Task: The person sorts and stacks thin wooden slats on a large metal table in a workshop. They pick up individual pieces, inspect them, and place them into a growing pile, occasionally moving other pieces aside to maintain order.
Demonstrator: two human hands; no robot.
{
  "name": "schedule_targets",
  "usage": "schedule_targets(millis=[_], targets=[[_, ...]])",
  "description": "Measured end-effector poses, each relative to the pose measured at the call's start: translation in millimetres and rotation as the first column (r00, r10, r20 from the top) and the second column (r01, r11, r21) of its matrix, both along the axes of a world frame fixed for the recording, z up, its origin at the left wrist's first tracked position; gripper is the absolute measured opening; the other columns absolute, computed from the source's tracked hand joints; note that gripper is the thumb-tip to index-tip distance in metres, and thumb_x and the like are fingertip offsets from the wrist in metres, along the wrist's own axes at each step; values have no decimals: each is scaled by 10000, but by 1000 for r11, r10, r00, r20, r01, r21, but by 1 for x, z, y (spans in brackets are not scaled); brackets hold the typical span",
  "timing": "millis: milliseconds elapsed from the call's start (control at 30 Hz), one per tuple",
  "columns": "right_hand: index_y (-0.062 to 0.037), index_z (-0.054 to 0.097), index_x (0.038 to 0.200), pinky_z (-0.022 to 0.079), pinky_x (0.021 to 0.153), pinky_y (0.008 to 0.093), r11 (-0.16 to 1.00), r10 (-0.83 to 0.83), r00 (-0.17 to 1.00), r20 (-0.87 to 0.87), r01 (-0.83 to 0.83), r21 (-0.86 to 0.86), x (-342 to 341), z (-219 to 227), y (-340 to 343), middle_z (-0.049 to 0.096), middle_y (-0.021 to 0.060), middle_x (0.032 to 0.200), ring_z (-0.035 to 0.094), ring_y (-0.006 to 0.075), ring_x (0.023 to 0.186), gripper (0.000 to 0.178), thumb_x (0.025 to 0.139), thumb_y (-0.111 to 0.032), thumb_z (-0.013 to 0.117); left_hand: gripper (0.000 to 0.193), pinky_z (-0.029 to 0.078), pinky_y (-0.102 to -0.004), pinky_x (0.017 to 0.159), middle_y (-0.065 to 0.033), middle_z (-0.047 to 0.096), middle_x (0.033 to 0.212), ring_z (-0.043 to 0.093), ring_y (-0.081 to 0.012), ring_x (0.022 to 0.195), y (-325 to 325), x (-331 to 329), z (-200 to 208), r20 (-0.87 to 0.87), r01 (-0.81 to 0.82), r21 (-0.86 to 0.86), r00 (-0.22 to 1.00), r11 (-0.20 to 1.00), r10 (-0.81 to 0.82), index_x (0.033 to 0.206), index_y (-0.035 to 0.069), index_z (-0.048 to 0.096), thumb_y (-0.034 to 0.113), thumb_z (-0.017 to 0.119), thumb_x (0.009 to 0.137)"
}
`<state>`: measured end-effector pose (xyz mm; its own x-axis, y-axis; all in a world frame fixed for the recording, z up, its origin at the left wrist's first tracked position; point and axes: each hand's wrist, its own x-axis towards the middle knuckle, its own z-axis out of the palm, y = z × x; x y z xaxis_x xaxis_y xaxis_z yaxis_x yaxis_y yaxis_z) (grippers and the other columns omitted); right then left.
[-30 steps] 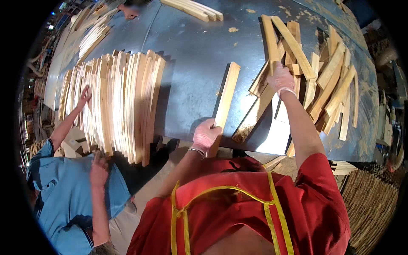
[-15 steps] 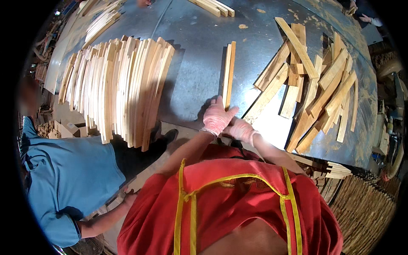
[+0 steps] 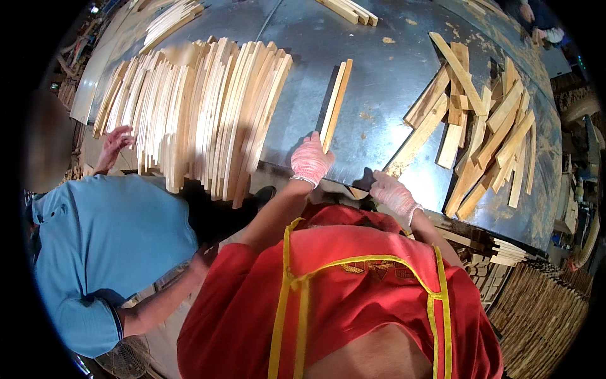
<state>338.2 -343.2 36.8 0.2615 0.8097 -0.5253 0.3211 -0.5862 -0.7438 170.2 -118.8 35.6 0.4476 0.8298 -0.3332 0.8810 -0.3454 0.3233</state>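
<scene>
My left hand [image 3: 311, 158], in a white-and-pink work glove, is closed round the near end of a pair of narrow wooden slats [image 3: 335, 104]. The slats lie side by side on the metal tabletop, pointing away from me. My right hand [image 3: 394, 194], gloved alike, is at the table's front edge with nothing visible in it. Its fingers are partly spread and point left, close to the near end of a flat wooden board [image 3: 418, 136]. Whether they touch that board I cannot tell.
A long row of slats [image 3: 189, 120] stands to the left, overhanging the table [image 3: 290, 136]. Jumbled boards [image 3: 489, 139] lie on the right, more slats [image 3: 347, 9] at the far side. A co-worker in a blue shirt [image 3: 120, 234] is at my left, one hand [image 3: 115, 145] by the row.
My hands have moved apart: the left shifted slightly left with the slats' near end, the right moved right. The co-worker's hand has come up beside the row. The view has shifted.
</scene>
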Motion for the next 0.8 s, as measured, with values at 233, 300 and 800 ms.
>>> schedule_targets(millis=[233,300,800], targets=[[8,414,1599,366,1228,340,976,-214,966,143,206,70,143,54,21,548,227,1561,513,297,1458,784,955,-360,670,816,520,-498,979,-101,561,1359,580,-319,1252,-25,-4,38,-84,280,504,957,817,-277,1477,71,529,368,840,784],[-17,470,1560,396,1224,419,957,-288,708,645,195,213,221,68,31,524,235,1572,498,403,1448,717,944,-324,671,761,397,-523,1123,-105,508,1404,451,-329,1390,-27,-1,35,-128,381,375,924,845,-360,1402,105,558,312,834,723],[-131,752,1285,574,829,344,997,-77,905,-419,68,-37,252,100,-2,713,81,1007,645,169,908,788,821,-767,755,700,423,-419,1190,-245,515,1528,522,-421,1405,-76,118,27,646,84,64,756,994,-106,1532,19,506,31,639,845]])
